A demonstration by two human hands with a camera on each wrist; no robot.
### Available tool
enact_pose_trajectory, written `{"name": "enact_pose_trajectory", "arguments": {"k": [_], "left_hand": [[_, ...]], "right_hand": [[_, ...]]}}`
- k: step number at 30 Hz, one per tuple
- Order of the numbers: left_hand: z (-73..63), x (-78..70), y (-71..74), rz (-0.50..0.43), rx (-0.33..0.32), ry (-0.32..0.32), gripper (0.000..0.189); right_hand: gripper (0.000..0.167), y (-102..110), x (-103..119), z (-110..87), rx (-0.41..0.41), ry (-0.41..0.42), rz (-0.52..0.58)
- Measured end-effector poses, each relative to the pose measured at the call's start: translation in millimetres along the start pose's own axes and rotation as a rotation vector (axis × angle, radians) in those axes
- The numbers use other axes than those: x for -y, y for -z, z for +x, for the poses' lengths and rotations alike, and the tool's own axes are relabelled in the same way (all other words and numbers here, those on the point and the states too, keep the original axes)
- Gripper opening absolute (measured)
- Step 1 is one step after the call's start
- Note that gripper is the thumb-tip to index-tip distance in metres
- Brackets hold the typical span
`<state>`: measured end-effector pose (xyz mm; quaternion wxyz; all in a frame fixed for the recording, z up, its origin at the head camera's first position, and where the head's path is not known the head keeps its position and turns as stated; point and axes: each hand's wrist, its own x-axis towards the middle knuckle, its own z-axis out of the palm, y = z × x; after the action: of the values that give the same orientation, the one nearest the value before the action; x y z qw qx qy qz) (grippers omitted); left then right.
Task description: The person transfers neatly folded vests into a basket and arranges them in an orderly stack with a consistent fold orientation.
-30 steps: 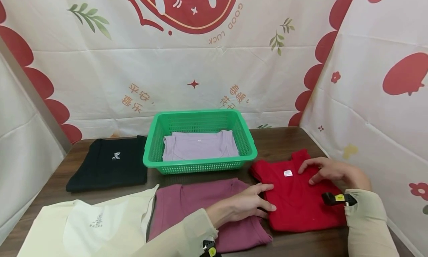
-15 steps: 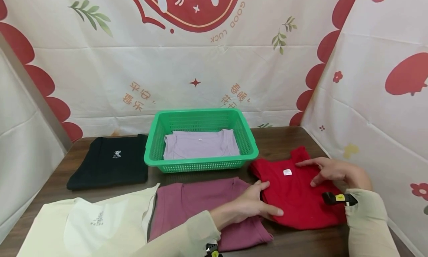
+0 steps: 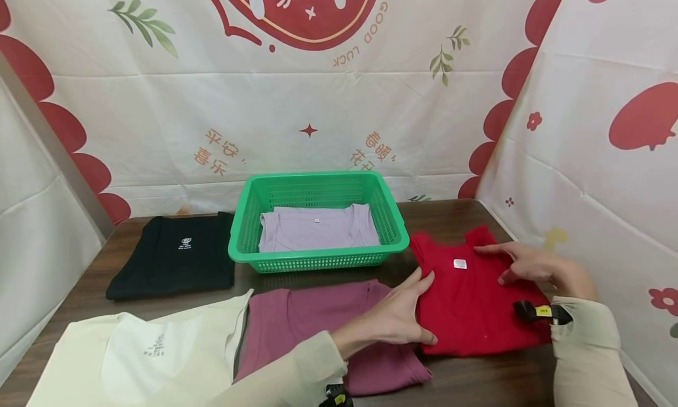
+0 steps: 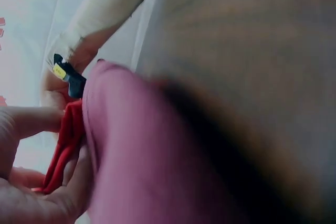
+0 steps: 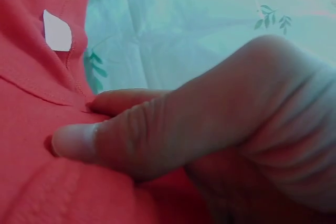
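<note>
A folded red shirt [image 3: 466,301] with a white neck label lies at the right of the table. At its left edge my left hand [image 3: 394,313] grips the cloth; in the left wrist view the fingers [image 4: 31,121] and thumb sit on opposite sides of a red fold. My right hand [image 3: 540,269] holds the shirt's right side. In the right wrist view its thumb [image 5: 131,140] presses into the red cloth [image 5: 31,108], with an index finger beside it; the other fingers are largely hidden. Under my left forearm and hand lies a folded mauve shirt [image 3: 318,313].
A green plastic basket [image 3: 318,257] stands at the back centre, holding a folded lilac shirt [image 3: 323,227]. Folded black [image 3: 175,272] and cream shirts [image 3: 79,360] lie on the left. Printed cloth [image 3: 318,95] hangs behind the dark wooden table [image 3: 439,219].
My left fingers have gone from resting at the red shirt's left edge to gripping it. The shirt's upper left part has shifted slightly up and right, and my right hand has moved slightly right.
</note>
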<state>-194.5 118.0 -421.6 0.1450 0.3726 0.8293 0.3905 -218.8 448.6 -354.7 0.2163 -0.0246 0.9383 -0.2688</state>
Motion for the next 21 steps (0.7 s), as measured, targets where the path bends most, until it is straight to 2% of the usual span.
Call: {"name": "enact_pose_trajectory", "arguments": {"k": [2, 5, 7, 13, 21], "left_hand": [[0.3, -2.7, 5.8, 0.044, 0.016, -0.050, 0.108], [-1.0, -8.6, 16.1, 0.077, 0.022, -0.092, 0.106], [-2.1, -11.7, 23.2, 0.072, 0.019, -0.107, 0.106], [-6.3, -18.6, 41.1, 0.079, -0.006, -0.119, 0.104], [-17.1, -27.5, 68.6, 0.052, -0.051, -0.118, 0.104]], "right_hand": [[0.085, 3, 0, -0.4, -0.031, 0.059, -0.068], [0.083, 6, 4, 0.0, -0.089, 0.136, -0.139], [0.084, 7, 8, -0.2, -0.122, 0.169, -0.131], [0.084, 7, 26, -6.4, -0.208, 0.204, -0.092], [0.082, 8, 56, -17.8, -0.387, 0.261, -0.088]]}}
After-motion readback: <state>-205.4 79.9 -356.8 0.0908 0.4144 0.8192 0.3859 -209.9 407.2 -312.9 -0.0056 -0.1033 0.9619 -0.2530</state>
